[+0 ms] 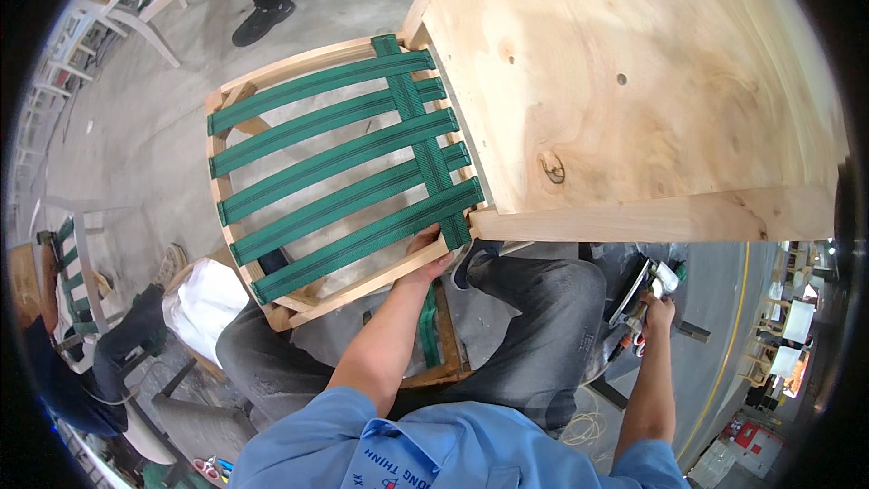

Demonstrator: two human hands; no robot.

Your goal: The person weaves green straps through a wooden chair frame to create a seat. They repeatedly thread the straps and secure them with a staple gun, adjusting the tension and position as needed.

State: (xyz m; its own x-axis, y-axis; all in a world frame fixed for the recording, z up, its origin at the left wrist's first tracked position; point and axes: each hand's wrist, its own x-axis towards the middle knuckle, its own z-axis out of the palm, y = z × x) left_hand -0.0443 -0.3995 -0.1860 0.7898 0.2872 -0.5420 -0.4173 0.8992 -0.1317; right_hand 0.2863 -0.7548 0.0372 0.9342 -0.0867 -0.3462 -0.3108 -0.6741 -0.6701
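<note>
Left hand [438,263]: gripping, partly hidden
Left forearm [380,340]: bare, slanting back behind it
Right hand [658,317]: curled, well right of the left
Right forearm [648,389]: bare, behind its hand

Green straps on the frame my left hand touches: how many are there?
6. Top to bottom: first strap, second strap, third strap, fourth strap, fifth strap; a cross strap crosses all five near their right ends. None looks hidden.
</note>
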